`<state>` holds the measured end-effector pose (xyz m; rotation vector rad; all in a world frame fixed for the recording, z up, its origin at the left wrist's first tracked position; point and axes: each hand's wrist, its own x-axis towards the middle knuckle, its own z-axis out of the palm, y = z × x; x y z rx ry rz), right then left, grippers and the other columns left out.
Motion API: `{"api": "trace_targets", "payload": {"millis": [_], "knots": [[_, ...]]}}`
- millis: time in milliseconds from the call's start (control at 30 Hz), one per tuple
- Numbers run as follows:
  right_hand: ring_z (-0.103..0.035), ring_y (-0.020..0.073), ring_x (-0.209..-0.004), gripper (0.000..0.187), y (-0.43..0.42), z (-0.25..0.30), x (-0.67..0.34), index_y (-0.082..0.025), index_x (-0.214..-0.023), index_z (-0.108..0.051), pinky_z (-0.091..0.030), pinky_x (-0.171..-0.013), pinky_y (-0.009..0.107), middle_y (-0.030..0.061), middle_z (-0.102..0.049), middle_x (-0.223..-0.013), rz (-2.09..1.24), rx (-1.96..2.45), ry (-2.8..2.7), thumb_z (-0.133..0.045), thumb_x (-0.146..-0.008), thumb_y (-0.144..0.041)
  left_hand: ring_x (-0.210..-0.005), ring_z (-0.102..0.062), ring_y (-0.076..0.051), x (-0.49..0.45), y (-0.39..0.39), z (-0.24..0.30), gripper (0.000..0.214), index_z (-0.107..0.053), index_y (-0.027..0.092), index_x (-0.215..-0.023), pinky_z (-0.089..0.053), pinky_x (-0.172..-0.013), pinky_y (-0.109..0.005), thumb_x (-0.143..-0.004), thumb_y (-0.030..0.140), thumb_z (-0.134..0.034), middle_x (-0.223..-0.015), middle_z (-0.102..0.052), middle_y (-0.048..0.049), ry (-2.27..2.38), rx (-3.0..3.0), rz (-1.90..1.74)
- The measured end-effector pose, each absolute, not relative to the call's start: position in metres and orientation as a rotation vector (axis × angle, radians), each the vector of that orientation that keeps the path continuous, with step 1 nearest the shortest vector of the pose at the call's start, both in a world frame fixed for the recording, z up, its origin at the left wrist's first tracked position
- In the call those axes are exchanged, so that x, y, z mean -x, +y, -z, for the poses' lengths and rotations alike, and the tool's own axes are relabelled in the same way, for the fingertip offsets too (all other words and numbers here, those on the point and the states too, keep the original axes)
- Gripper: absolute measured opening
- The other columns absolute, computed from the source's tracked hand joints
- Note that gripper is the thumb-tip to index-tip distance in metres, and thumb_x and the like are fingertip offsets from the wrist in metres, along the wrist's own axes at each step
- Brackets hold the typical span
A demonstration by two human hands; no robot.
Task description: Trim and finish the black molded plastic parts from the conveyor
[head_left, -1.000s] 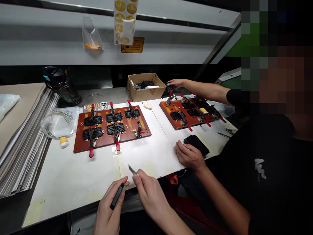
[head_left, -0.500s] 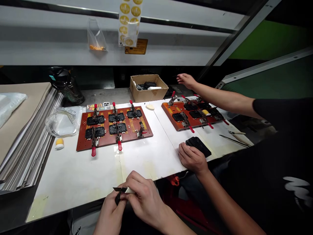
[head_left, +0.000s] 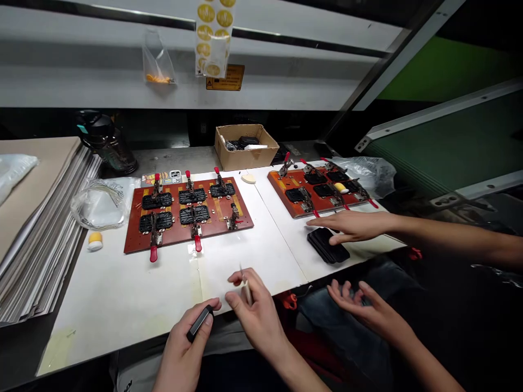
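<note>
My left hand (head_left: 186, 340) is closed round a small black part (head_left: 200, 323) at the near edge of the white table (head_left: 122, 294). Just to its right, my right hand (head_left: 255, 310) pinches a thin metal blade (head_left: 246, 286), tip pointing up. The two hands are a little apart. Farther back on the table lies a red-brown jig board (head_left: 186, 215) with several black parts clamped under red-handled toggle clamps.
A co-worker on the right rests one hand (head_left: 353, 226) on a stack of black parts (head_left: 327, 245); the other hand (head_left: 363, 310) hovers below the table edge. A second jig board (head_left: 318, 188), a cardboard box (head_left: 245, 144), stacked sheets (head_left: 36, 218), a plastic bag (head_left: 100, 204) and a yellow-topped cap (head_left: 95, 240) surround them.
My hands have parted; the blade went from lying across the black part to standing upright. The co-worker's far hand came back from the box onto the black stack; the other dropped below the table edge.
</note>
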<state>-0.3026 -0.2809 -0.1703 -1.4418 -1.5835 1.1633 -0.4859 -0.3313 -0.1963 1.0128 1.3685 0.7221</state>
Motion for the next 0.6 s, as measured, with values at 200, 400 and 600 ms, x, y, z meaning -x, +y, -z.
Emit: {"api": "trace_targets", "payload": {"millis": [200, 400, 600], "knots": [[-0.058, 0.0147, -0.088, 0.019, -0.294, 0.162, 0.321, -0.023, -0.11, -0.065, -0.047, -0.073, 0.024, 0.0039, -0.056, -0.103, -1.355, 1.175, -1.711, -0.059, -0.097, -0.035, -0.13, -0.055, -0.03, 0.481, -0.333, 0.198, 0.054, -0.063, 0.018, -0.129, -0.041, -0.114, -0.044, -0.093, 0.057, -0.053, -0.136, -0.062, -0.014, 1.389, -1.015, -0.767], [-0.056, 0.0159, -0.083, 0.039, -0.296, 0.151, 0.316, -0.021, -0.097, -0.057, -0.043, -0.073, 0.027, 0.0044, -0.057, -0.096, -1.214, 1.265, -1.841, -0.029, -0.106, -0.047, -0.132, -0.053, -0.027, 0.485, -0.335, 0.194, 0.047, -0.063, 0.021, -0.127, -0.037, -0.116, -0.044, -0.095, 0.053, -0.052, -0.139, -0.06, -0.0122, 1.429, -1.018, -0.814], [-0.055, 0.0138, -0.063, 0.038, -0.312, 0.149, 0.327, -0.022, -0.084, -0.05, -0.03, -0.058, 0.026, -0.0008, -0.063, -0.076, -1.241, 1.361, -2.195, -0.027, -0.106, -0.043, -0.132, -0.052, -0.026, 0.481, -0.332, 0.184, 0.042, -0.063, 0.025, -0.124, -0.038, -0.114, -0.039, -0.095, 0.053, -0.051, -0.139, -0.06, -0.0096, 1.407, -0.951, -0.896]]}}
